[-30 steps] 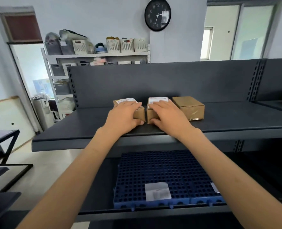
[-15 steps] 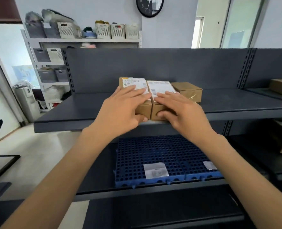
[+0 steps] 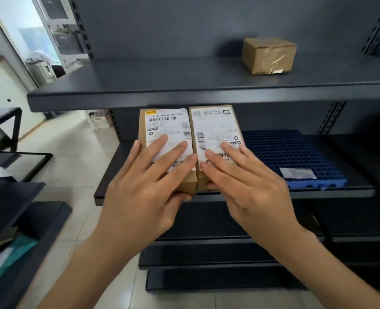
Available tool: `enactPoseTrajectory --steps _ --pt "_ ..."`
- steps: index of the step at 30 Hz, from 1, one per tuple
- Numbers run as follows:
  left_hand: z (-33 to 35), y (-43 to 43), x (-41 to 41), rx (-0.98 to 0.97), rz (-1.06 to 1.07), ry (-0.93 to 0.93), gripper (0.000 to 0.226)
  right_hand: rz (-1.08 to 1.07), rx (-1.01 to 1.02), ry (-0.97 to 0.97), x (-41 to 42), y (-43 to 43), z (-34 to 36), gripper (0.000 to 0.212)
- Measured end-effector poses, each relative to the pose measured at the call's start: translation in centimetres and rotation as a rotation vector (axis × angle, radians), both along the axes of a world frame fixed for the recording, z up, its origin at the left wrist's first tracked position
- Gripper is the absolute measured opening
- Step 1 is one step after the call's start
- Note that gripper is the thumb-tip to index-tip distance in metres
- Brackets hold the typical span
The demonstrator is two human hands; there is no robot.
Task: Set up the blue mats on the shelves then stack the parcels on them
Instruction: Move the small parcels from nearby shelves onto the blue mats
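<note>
Two brown cardboard parcels with white shipping labels sit side by side in my hands, in the air in front of the middle shelf. My left hand [image 3: 149, 181] grips the left parcel [image 3: 166, 126], fingers spread on its label and thumb under its near end. My right hand [image 3: 244, 181] holds the right parcel [image 3: 213, 123] the same way. A blue perforated mat [image 3: 291, 152] lies on the middle shelf, just right of and behind the parcels, with a white sticker near its front edge. A third parcel [image 3: 269, 55], taped and without a label, stands on the top shelf.
The dark grey top shelf [image 3: 184, 97] juts out just above the held parcels. Lower shelves [image 3: 207, 248] stick out below my hands. Black metal racks [image 3: 8, 134] stand to the left on the pale tiled floor [image 3: 73, 152].
Both labelled parcels have come off the top shelf and moved down and toward me, to the level of the middle shelf. The third parcel stays on the top shelf.
</note>
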State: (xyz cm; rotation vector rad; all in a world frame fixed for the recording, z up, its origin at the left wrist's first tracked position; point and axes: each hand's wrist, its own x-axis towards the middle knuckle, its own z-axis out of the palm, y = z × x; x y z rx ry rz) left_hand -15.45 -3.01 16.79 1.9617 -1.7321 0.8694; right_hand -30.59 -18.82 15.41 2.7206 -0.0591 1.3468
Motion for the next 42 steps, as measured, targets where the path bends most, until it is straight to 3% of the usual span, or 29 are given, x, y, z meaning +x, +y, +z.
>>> enactPoseTrajectory --steps 5,12,17,22,33,36,42 --pt "-4.4 -3.5 5.0 0.164 0.055 0.113 0.072 0.002 0.09 0.109 5.1 -3.3 -4.2 0.035" --pt "-10.6 -11.3 16.2 0.196 -0.031 0.243 0.081 -0.008 0.193 0.209 15.0 -10.0 -9.0 0.04" --pt "-12.7 -17.5 22.7 0.372 -0.065 0.344 0.073 -0.115 0.257 0.303 20.8 -14.3 -10.5 0.043" --pt "-14.1 -20.4 25.6 0.364 -0.081 0.435 0.066 -0.123 0.327 0.323 23.9 -16.9 -11.7 0.049" --pt "-13.7 -20.3 24.8 0.341 -0.015 0.172 0.072 -0.098 0.3 0.361 23.4 -17.1 -11.3 0.037" --pt "-11.6 -19.3 21.5 0.275 -0.095 0.318 0.063 -0.076 0.327 0.285 21.0 -14.9 -8.7 0.033" --pt "-2.0 -14.4 9.7 0.114 -0.42 0.699 0.024 0.03 0.313 0.079 10.4 -8.1 1.9 0.009"
